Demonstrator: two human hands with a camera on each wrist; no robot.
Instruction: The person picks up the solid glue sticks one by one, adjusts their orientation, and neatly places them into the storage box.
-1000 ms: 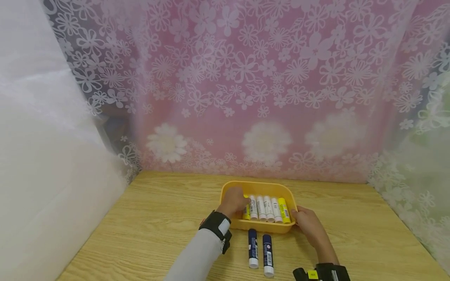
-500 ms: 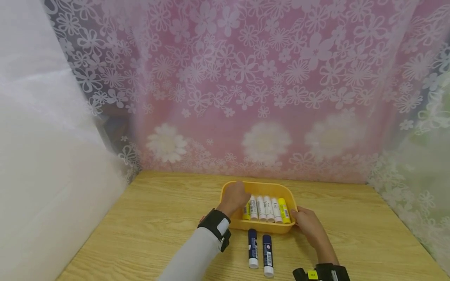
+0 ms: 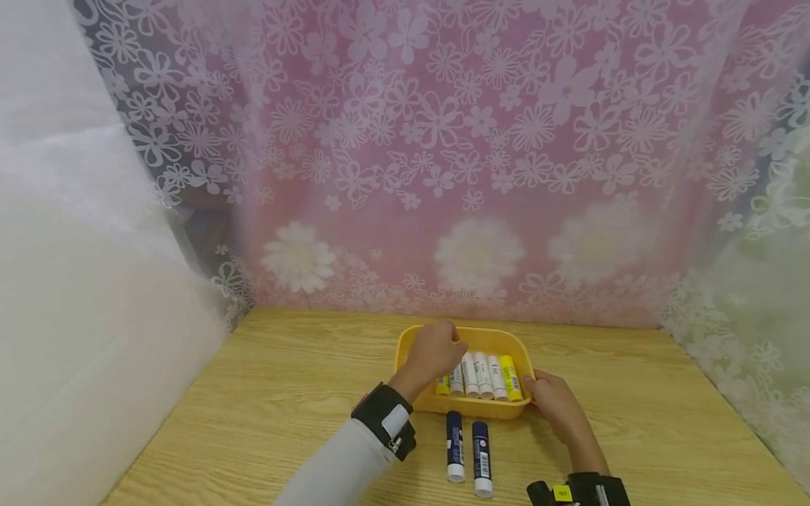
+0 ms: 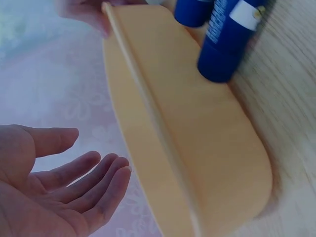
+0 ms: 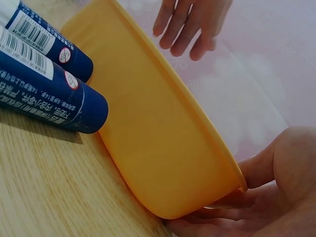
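A yellow plastic basket [image 3: 465, 407] stands on the table and holds a row of glue sticks. Several white glue sticks [image 3: 483, 376] lie side by side between a yellow glue stick [image 3: 510, 378] on the right and another yellow one [image 3: 442, 385] partly hidden on the left. Over the basket's left part hovers my left hand [image 3: 432, 355], holding nothing, its fingers loosely bent in the left wrist view. My right hand [image 5: 284, 185] grips the basket's right end, thumb at the rim and fingers beneath. Two dark blue glue sticks [image 3: 455, 448] with white ends lie in front of the basket.
The wood-grain table [image 3: 285, 393] extends to both sides of the basket. Behind it hangs a pink curtain [image 3: 405, 176] with white flowers. A pale sheet [image 3: 107, 295] closes off the left side, and another flowered sheet [image 3: 753, 316] the right.
My left hand has risen out of the basket and shifted right and away from me, over the white glue sticks' left end. The right hand stays on the basket; the blue glue sticks stay put.
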